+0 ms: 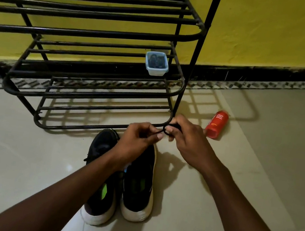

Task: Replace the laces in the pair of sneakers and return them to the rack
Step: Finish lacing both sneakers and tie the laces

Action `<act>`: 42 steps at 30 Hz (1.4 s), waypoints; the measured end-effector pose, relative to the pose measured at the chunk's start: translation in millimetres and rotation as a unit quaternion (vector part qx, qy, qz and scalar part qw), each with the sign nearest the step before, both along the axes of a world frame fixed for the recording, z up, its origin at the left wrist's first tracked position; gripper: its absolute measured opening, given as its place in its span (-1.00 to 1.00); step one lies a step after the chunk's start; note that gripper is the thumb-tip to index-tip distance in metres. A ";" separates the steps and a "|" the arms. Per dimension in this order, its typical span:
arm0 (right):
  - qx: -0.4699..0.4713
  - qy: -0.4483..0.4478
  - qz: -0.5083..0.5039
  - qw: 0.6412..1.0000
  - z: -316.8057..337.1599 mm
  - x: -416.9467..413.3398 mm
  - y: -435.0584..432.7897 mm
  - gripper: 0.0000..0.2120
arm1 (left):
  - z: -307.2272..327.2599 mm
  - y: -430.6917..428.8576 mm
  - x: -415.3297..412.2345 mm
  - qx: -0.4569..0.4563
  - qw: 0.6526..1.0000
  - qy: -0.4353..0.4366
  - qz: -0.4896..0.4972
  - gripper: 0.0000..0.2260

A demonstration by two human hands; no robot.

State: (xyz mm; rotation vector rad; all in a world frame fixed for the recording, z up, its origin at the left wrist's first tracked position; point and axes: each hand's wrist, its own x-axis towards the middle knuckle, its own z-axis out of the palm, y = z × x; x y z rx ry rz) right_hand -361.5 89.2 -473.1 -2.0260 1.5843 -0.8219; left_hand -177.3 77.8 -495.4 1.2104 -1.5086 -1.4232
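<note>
Black shoelace cord [165,131], curled into a small loop, is pinched between the fingertips of my left hand [140,139] and right hand [188,141]. Black fabric sneakers with white soles [137,185] sit side by side just beneath my fingers.

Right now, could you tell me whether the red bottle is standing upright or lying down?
Lying down: the red bottle rests on its side on the floor.

I see pale floor tiles [258,172] bearing the black rack [89,103], a pair of sneakers [138,189] just before it, and a red bottle [216,124] lying on its side
</note>
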 end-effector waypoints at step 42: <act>0.110 -0.274 -0.045 0.954 -74.7 -5.1 28.5 -0.76 | 36.2 -27.7 11.0 -0.100 0.987 -0.061 0.109 -0.89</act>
